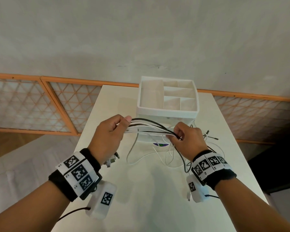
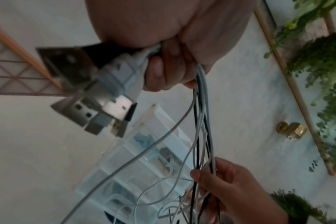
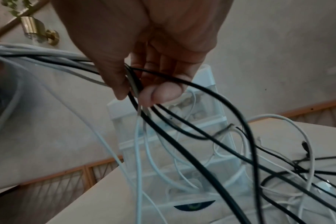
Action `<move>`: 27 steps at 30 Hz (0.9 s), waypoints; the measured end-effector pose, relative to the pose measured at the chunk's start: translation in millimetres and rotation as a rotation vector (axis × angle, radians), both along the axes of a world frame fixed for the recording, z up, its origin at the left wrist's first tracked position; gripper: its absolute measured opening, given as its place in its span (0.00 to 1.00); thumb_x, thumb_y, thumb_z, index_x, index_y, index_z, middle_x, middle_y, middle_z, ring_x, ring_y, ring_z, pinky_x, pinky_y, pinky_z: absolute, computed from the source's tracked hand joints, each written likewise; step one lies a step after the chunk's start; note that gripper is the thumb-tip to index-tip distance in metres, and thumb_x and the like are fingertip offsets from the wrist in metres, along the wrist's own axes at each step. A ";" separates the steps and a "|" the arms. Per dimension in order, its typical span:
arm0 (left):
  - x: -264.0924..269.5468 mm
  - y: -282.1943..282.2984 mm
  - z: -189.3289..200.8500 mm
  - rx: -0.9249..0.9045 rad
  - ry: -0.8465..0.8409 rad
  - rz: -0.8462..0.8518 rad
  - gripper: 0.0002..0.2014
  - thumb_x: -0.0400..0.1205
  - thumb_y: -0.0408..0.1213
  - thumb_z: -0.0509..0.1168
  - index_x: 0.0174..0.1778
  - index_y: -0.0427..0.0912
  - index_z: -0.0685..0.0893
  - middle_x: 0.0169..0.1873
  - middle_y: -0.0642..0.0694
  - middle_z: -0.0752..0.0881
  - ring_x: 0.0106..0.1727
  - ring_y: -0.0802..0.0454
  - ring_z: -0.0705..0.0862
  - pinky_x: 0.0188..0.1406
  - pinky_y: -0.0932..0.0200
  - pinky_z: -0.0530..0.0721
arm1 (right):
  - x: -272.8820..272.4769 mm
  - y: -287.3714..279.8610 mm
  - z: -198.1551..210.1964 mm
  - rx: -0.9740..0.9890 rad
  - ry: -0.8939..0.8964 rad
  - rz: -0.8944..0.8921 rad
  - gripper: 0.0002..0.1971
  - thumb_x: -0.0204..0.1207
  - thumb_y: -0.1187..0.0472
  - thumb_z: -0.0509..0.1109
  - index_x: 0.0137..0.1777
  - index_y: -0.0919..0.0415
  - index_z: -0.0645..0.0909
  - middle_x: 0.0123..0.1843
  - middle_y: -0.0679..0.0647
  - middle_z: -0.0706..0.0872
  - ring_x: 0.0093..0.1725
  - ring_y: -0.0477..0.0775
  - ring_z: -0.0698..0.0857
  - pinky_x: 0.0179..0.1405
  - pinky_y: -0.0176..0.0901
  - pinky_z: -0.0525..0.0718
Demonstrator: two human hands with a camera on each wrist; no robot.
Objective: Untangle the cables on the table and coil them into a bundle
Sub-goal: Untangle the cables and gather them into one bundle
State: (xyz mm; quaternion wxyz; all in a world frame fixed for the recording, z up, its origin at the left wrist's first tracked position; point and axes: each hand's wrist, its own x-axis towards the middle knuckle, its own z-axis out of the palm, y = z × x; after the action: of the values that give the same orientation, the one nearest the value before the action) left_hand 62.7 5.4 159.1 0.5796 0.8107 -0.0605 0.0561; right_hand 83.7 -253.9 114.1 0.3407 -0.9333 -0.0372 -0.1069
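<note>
Several white and black cables point(image 1: 149, 127) stretch in a bunch between my two hands, above the white table point(image 1: 149, 190). My left hand point(image 1: 110, 131) grips one end of the bunch, with USB plugs point(image 2: 98, 104) sticking out below the fist. My right hand point(image 1: 182, 134) pinches the same cables point(image 3: 133, 84) between thumb and fingers. From there the loose lengths point(image 3: 240, 159) hang down and lie tangled on the table at the right point(image 1: 208, 136). A white loop point(image 1: 141, 158) rests on the tabletop between my wrists.
A white compartment organizer point(image 1: 167, 113) with clear drawers stands behind the hands, mid-table. An orange lattice screen point(image 1: 40, 104) runs along the wall. A brass fitting point(image 3: 38, 31) and green plants point(image 2: 326, 60) show on the wall.
</note>
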 end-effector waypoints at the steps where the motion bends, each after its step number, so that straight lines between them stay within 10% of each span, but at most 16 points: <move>1: 1.9 -0.5 0.6 -0.017 -0.006 0.015 0.23 0.87 0.49 0.61 0.24 0.53 0.69 0.17 0.54 0.65 0.20 0.56 0.61 0.25 0.60 0.63 | 0.7 -0.3 -3.0 -0.001 0.005 -0.020 0.16 0.72 0.53 0.80 0.34 0.53 0.75 0.23 0.44 0.75 0.25 0.45 0.73 0.29 0.38 0.73; 8: 16.2 -6.4 13.2 -0.198 0.054 0.152 0.23 0.86 0.50 0.63 0.25 0.48 0.71 0.15 0.57 0.62 0.17 0.56 0.58 0.23 0.62 0.58 | -3.7 -12.5 -30.3 -0.227 0.316 0.089 0.18 0.80 0.46 0.68 0.31 0.51 0.71 0.28 0.48 0.79 0.33 0.52 0.78 0.34 0.44 0.74; 13: 30.7 14.3 34.2 -0.281 0.066 0.240 0.21 0.86 0.48 0.63 0.30 0.41 0.71 0.14 0.57 0.60 0.16 0.56 0.57 0.18 0.67 0.58 | -11.2 -55.4 -43.7 -0.469 0.567 -0.065 0.17 0.86 0.43 0.56 0.42 0.50 0.78 0.51 0.57 0.88 0.56 0.63 0.86 0.50 0.48 0.79; 19: 32.2 13.1 26.2 -0.154 0.103 0.265 0.25 0.86 0.50 0.62 0.26 0.43 0.64 0.19 0.47 0.63 0.16 0.54 0.58 0.19 0.65 0.60 | -0.5 -68.1 -1.5 -0.005 0.033 -0.539 0.17 0.86 0.52 0.59 0.47 0.63 0.83 0.47 0.67 0.89 0.50 0.70 0.84 0.43 0.50 0.71; 24: 30.9 9.7 36.8 -0.251 0.092 0.240 0.20 0.86 0.50 0.62 0.38 0.36 0.78 0.14 0.55 0.63 0.16 0.55 0.59 0.20 0.64 0.60 | -19.7 -46.1 -3.0 -0.559 0.510 -0.139 0.15 0.74 0.39 0.68 0.57 0.41 0.81 0.62 0.49 0.86 0.61 0.58 0.83 0.61 0.51 0.79; 27: 28.1 3.4 47.5 -0.280 0.066 0.169 0.17 0.86 0.49 0.63 0.39 0.39 0.75 0.13 0.59 0.60 0.16 0.56 0.57 0.19 0.64 0.58 | -25.6 -19.9 -2.8 -0.354 0.308 0.037 0.27 0.71 0.42 0.75 0.71 0.40 0.77 0.70 0.42 0.82 0.67 0.51 0.78 0.69 0.52 0.74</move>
State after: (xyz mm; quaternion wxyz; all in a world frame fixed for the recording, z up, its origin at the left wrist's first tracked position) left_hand 90.8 8.8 206.5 0.6818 0.7256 0.0355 0.0860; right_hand 58.1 -273.8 111.3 0.1752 -0.9830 -0.0200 0.0510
